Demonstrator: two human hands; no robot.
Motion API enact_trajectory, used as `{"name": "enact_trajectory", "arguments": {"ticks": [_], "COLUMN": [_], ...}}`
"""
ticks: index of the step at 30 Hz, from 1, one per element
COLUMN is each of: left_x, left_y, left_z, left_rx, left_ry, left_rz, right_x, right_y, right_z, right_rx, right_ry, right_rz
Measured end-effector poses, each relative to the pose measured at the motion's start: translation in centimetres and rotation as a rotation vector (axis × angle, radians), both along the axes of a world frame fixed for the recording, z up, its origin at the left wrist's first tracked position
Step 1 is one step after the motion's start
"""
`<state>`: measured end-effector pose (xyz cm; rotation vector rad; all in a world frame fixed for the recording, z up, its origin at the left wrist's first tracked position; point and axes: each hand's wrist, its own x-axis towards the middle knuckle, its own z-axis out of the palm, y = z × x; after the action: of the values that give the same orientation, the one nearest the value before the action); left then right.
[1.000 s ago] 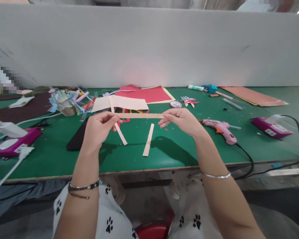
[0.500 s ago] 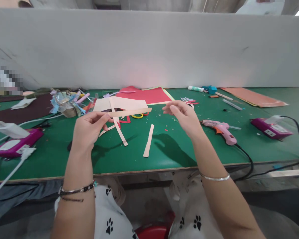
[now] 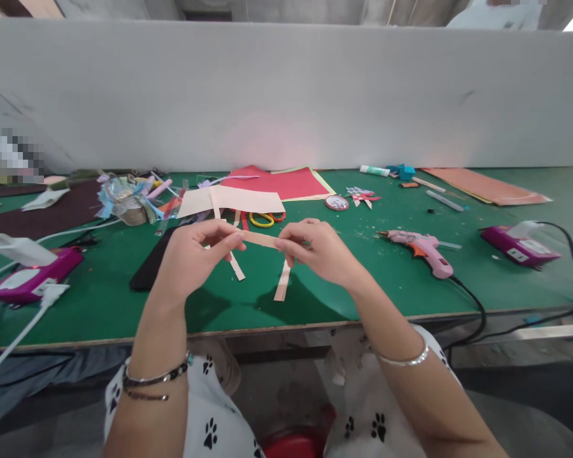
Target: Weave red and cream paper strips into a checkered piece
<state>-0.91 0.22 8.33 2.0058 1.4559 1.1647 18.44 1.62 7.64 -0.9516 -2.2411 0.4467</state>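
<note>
A pale peach paper strip [image 3: 260,238] is stretched between my two hands above the green table. My left hand [image 3: 195,254] pinches its left end between thumb and fingers. The right end sits in a pinch of my right hand [image 3: 318,251]. Below the right fingers a second paper strip [image 3: 281,286] lies on the table, its upper part hidden by the hand. Another strip [image 3: 237,267] shows beyond my left fingers, partly covered. Behind the hands rests a wide cream paper sheet [image 3: 248,198], next to yellow-handled scissors [image 3: 261,220].
Red paper [image 3: 286,181] lies at the back. On the right are a pink glue gun [image 3: 424,248] with its cord and a purple power strip [image 3: 520,247]. Another purple power strip [image 3: 38,273] stands left, near a dark phone-like slab [image 3: 148,267]. A grey partition [image 3: 286,95] closes the far side.
My right hand has come in leftward and taken the free end of the strip. My left hand has moved right and lower with it. A small round tin at the back is now uncovered.
</note>
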Motion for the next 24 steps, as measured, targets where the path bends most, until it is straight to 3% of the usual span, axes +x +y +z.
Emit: {"name": "enact_trajectory", "arguments": {"ticks": [5,8,18,24], "left_x": [-0.6,-0.8,-1.6,-1.8], "left_y": [1.0,1.6,2.2,2.4], "left_z": [-0.5,-1.0,-1.4,-1.5], "left_rx": [-0.042,-0.056,-0.060,-0.052], "left_ry": [-0.158,-0.215,-0.245,-0.245], "left_rz": [0.053,0.057,0.133,0.115], "right_x": [1.0,1.6,3.4,3.5], "right_y": [0.3,0.6,1.4,1.6], "right_z": [0.3,0.3,0.3,0.0], "right_rx": [-0.215,-0.265,-0.331,-0.214], "right_ry": [0.141,0.180,0.215,0.176], "right_rz": [-0.034,-0.079,-0.090,-0.152]}}
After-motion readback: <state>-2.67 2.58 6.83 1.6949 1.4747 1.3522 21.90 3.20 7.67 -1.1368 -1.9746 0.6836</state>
